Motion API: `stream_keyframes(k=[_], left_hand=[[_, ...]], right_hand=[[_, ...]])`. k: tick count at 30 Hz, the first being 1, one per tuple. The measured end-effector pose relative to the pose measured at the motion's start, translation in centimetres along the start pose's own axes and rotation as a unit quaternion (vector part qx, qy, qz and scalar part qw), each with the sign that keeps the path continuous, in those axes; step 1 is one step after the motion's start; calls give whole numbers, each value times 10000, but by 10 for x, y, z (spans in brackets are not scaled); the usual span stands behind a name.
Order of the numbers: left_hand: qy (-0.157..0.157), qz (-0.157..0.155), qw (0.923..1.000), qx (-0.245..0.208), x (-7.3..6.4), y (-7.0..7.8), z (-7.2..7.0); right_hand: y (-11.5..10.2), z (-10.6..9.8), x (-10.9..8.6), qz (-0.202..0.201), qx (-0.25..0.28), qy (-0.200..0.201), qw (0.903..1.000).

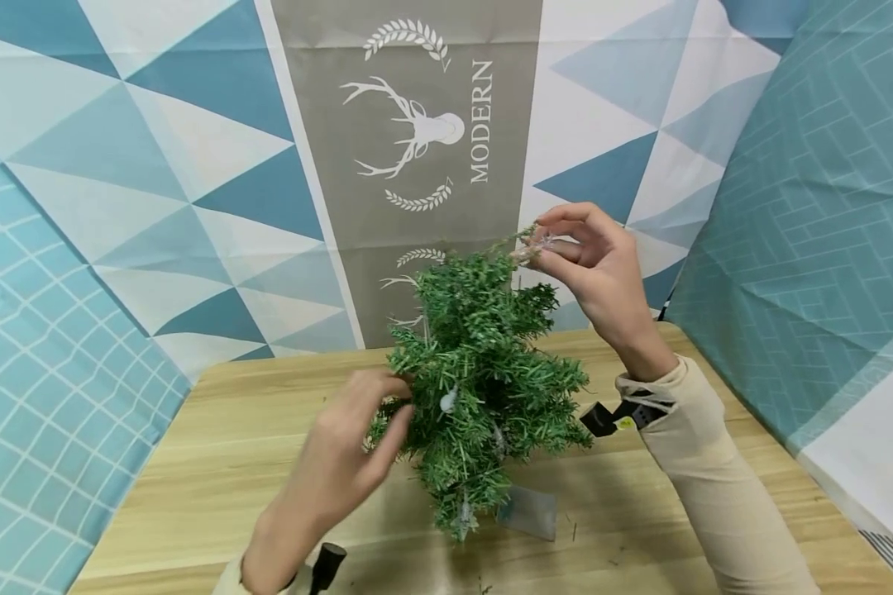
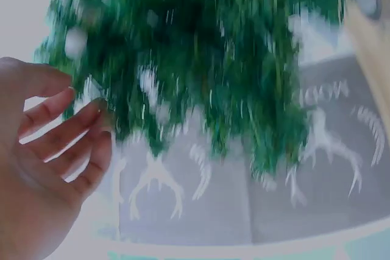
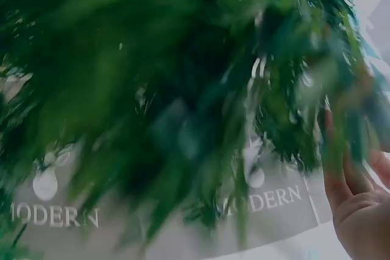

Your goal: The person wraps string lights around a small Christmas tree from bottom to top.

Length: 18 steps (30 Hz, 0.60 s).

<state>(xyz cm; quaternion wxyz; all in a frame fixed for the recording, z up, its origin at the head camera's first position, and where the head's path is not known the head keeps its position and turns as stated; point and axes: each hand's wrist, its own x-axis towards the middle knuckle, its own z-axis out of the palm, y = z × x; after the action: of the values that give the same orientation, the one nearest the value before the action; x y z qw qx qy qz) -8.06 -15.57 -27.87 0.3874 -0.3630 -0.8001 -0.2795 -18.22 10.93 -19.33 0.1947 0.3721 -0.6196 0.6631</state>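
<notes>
A small green artificial Christmas tree (image 1: 484,364) stands on the wooden table, with a white ball ornament (image 1: 448,402) and a pale, sparkly ornament (image 1: 465,516) hanging on its near side. At the upper right of the tree, my right hand (image 1: 603,268) pinches a clear snowflake ornament (image 1: 543,245) against a branch tip. My left hand (image 1: 346,442) is beside the left branches with loosely bent fingers; nothing shows in its grasp. In the left wrist view, the left fingers (image 2: 85,132) are next to the blurred foliage. Branches partly cover the right hand (image 3: 359,211) in the right wrist view.
A pale flat packet or tag (image 1: 528,512) lies by the tree's base on the wooden table (image 1: 231,463). Loose green needles are scattered nearby. Patterned cloth (image 1: 409,83) hangs behind, with tile-patterned sheets (image 1: 37,347) at the sides. Wrist cameras (image 1: 599,420) are strapped to both arms.
</notes>
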Motion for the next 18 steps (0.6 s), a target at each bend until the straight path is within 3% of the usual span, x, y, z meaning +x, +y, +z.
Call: stream_keyframes(k=[4,8,12,18], left_hand=[[381,-63,9992,133,9,-4,-22],[528,-97,9982,263,22,-7,-34],[428,-144,9988,173,39,-12,-34],[148,-515,9973,-502,71,-15,-27]], right_hand=[[5,-3,9,370,538,-216,9976],[12,-6,22,911,1195,-567,9870],[22,-8,38,1345,1325,-1055,9763],[33,-3,54,1756,1118,-1502,9665]])
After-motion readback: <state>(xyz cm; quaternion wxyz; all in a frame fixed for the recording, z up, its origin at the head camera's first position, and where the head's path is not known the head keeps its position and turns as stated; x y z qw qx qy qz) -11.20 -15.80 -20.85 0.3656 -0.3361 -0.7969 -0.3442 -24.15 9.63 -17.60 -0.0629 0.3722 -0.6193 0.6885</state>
